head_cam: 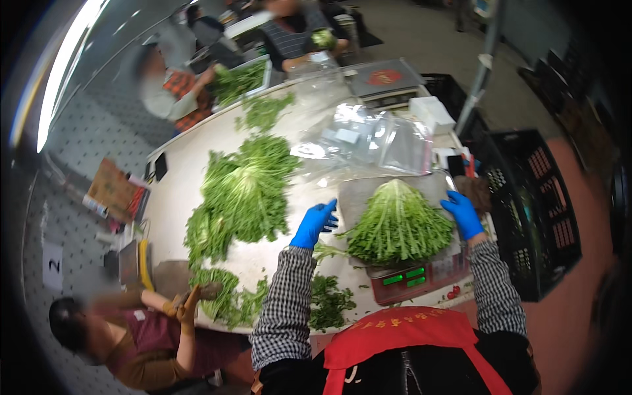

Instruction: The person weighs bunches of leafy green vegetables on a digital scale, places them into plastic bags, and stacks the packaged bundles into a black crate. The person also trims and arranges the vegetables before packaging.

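A head of frilly leafy greens (397,224) lies fanned out on the grey platform of a digital scale (355,190), its pale stem end pointing away from me. Green digits glow on the red front of the scale. To the left of the platform is my left hand (315,226) in a blue glove, holding nothing, fingers apart. My right hand (463,215), gloved alike, hovers by the platform's right edge with nothing visible in it. Both hands are apart from the greens. A larger pile of similar greens (247,185) spreads on the white table (173,212) further left.
Clear plastic bags (365,140) lie beyond the scale. Black plastic crates (533,217) stand at the right. Loose dark leaves (328,301) and two small red radishes or tomatoes (453,292) rest near the front edge. A gloved co-worker (148,335) is at the left; others work opposite.
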{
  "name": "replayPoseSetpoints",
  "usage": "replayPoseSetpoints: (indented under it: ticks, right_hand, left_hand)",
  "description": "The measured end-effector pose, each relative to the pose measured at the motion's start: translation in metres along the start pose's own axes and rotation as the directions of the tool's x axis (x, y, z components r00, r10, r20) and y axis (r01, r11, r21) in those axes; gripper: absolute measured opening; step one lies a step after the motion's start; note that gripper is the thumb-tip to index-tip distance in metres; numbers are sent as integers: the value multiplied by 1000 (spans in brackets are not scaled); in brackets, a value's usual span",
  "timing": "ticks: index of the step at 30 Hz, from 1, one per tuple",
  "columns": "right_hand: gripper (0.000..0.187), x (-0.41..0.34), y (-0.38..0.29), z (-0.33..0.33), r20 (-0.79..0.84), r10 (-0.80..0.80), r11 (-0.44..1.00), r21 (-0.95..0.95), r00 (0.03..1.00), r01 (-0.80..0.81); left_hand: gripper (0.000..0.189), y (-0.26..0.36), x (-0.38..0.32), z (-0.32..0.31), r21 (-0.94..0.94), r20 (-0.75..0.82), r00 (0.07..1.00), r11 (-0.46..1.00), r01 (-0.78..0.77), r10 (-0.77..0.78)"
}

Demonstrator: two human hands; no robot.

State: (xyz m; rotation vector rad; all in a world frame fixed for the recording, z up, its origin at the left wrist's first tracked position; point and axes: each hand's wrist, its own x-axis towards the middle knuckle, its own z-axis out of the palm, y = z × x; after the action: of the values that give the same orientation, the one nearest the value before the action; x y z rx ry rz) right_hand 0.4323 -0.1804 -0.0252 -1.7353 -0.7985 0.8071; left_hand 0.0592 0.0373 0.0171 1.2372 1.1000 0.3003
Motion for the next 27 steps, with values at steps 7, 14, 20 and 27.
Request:
replayPoseSetpoints:
  ticks: [7, 14, 20, 27]
  right_hand:
    - [59, -12, -22, 6, -12, -22, 997, 72, 1000, 23]
    - [45, -39, -68, 48, 17, -291, 938, -190, 957, 289]
    - [42, -66, -78, 98, 212, -569, 507, -670, 794, 542]
    - [36, -67, -67, 107, 322, -506, 365, -760, 800, 538]
  left_hand:
    - [19, -6, -2, 44, 168, -14, 979, 966, -196, 201]
    - [42, 20, -22, 97, 580, 7, 825, 670, -463, 564]
    - [73, 19, -29, 143, 768, 158, 776, 418, -485, 610]
    - [61, 20, -27, 145, 704, 273, 720, 377, -601, 638]
